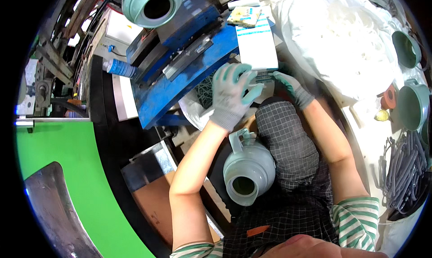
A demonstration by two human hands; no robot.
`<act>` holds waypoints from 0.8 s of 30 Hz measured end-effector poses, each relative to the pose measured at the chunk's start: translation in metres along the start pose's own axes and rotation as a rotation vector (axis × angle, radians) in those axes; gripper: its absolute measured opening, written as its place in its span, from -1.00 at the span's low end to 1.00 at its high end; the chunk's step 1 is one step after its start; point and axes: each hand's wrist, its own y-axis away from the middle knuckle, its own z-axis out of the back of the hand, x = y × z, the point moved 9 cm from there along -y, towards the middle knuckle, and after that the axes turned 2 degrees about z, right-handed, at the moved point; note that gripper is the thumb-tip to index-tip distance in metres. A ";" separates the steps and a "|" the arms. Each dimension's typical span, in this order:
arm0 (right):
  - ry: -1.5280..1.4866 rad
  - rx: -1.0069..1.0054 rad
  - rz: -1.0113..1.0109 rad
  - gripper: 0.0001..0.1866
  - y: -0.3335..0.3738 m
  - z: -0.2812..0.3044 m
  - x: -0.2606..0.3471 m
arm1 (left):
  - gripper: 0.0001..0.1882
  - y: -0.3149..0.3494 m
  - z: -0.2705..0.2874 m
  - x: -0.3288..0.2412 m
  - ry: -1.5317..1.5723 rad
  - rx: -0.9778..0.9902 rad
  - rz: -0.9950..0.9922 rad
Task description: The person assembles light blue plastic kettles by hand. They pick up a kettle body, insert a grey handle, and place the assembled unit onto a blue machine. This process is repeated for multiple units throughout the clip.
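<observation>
My left hand, in a grey knitted glove with pale green fingertips, is raised with its fingers curved and apart. A small whitish shape shows beside its fingers; I cannot tell whether they touch it. My right hand, gloved alike, reaches in from the right with fingers stretched, partly in shadow. Below my left hand lie dark thin pieces in a white bag. A pale green plastic jug body with a handle rests by my lap, its round opening toward me. Neither hand touches it.
Another pale green jug body stands on a blue machine ahead. A water bottle is left of it. At right are a big white bag, green plastic parts and grey handle-like strips. A green surface is at left.
</observation>
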 end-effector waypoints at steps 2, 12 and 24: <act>0.039 0.015 0.080 -0.67 0.016 -0.034 0.022 | -0.61 -0.019 -0.031 0.008 -0.073 0.026 -0.004; 0.135 0.080 0.173 -0.60 0.067 -0.067 0.068 | -0.79 -0.036 -0.046 -0.008 0.030 0.025 -0.119; 0.330 0.146 -0.361 -0.39 0.297 -0.076 0.050 | -0.90 0.244 0.035 -0.003 1.130 -0.517 1.194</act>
